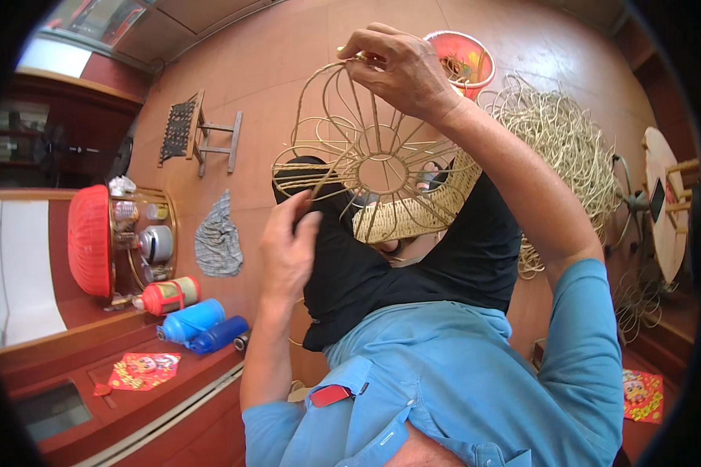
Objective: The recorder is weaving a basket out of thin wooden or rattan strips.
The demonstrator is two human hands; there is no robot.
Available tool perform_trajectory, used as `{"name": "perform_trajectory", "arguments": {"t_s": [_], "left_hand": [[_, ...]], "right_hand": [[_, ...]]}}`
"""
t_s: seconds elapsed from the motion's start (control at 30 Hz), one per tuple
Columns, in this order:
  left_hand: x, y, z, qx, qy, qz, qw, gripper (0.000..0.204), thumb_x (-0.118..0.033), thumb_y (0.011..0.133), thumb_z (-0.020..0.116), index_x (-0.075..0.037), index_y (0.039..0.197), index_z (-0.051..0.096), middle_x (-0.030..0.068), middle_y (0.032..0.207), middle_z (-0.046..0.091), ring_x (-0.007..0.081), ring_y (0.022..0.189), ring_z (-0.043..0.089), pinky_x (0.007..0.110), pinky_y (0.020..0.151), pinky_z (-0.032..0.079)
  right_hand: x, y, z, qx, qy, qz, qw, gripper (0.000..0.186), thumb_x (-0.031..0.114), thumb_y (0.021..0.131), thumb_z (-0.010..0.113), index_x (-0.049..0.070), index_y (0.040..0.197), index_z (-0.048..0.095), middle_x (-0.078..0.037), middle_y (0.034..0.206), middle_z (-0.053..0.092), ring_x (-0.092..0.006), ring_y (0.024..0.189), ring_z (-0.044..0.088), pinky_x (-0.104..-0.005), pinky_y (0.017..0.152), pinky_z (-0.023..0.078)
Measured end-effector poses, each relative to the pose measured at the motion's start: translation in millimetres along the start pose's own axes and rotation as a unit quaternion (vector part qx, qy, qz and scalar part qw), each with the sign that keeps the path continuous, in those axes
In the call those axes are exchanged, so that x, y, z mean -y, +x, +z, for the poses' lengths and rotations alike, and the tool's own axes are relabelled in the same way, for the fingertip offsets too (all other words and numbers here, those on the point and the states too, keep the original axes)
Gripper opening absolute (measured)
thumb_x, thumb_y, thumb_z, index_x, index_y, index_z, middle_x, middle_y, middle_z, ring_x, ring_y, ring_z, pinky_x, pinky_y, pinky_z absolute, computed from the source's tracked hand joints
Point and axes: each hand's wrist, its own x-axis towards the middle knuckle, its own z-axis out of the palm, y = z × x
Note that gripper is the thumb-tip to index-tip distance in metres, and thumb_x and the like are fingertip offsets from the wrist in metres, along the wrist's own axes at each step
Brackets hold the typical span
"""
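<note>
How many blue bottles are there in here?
2: a light blue bottle beside the red flask, and a dark blue bottle next to it, nearer the left forearm. Others may be hidden.

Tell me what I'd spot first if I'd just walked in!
Probably the loopy, partly woven frame in the middle, with the right hand at its top. Next, the big tangle of pale strands on the floor to the right, near a red bucket. Then perhaps the bright red dome-shaped thing at far left.
</note>
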Motion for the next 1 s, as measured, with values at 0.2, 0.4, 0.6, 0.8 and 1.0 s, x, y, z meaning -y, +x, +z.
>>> {"name": "perform_trajectory", "arguments": {"t_s": [0.2,0.4,0.6,0.8,1.0], "left_hand": [[-6,-19,25,0.038,0.037,-0.002,0.999,0.022,-0.02,0.107,0.073,-0.006,0.122,0.08,0.0145,0.109,0.081,0.037,0.104,0.076,0.048,0.092,0.056],[17,10,-69,0.01,0.358,0.001,0.934,0.026,-0.018,0.112,0.063,-0.004,0.127,0.078,0.0171,0.127,0.077,0.0364,0.122,0.069,0.047,0.105,0.053],[-75,115,-5,-0.14,0.044,0.207,0.967,0.028,-0.018,0.108,0.071,-0.002,0.13,0.077,0.018,0.12,0.077,0.037,0.117,0.07,0.046,0.104,0.054],[-69,179,23,-0.02,-0.05,0.206,0.977,0.022,-0.022,0.11,0.074,-0.003,0.118,0.083,0.0079,0.098,0.076,0.0174,0.085,0.07,0.036,0.079,0.057],[-67,206,37,0.044,-0.152,0.107,0.982,0.018,-0.021,0.107,0.078,-0.004,0.111,0.082,-0.0012,0.089,0.073,0.012,0.08,0.066,0.03,0.073,0.054]], "right_hand": [[-1,2,-4,0.014,-0.001,0.013,1.0,0.014,0.023,0.095,0.074,0.012,0.104,0.078,-0.006,0.095,0.074,-0.0266,0.087,0.078,-0.0422,0.08,0.062],[7,5,-7,0.03,0.0,0.023,0.999,0.012,0.02,0.097,0.073,0.012,0.105,0.078,-0.007,0.095,0.074,-0.0274,0.086,0.077,-0.042,0.079,0.061],[19,4,-12,0.043,0.005,0.031,0.999,0.013,0.018,0.097,0.078,0.011,0.108,0.077,-0.008,0.093,0.074,-0.0244,0.078,0.075,-0.0395,0.074,0.059],[16,2,-11,0.041,0.003,0.064,0.997,0.019,0.018,0.097,0.082,0.009,0.113,0.077,-0.009,0.095,0.074,-0.0191,0.078,0.075,-0.0356,0.072,0.059],[14,1,-13,0.053,0.022,0.09,0.994,0.022,0.016,0.097,0.085,0.009,0.115,0.076,-0.009,0.094,0.073,-0.0175,0.079,0.075,-0.0343,0.071,0.059]]}}
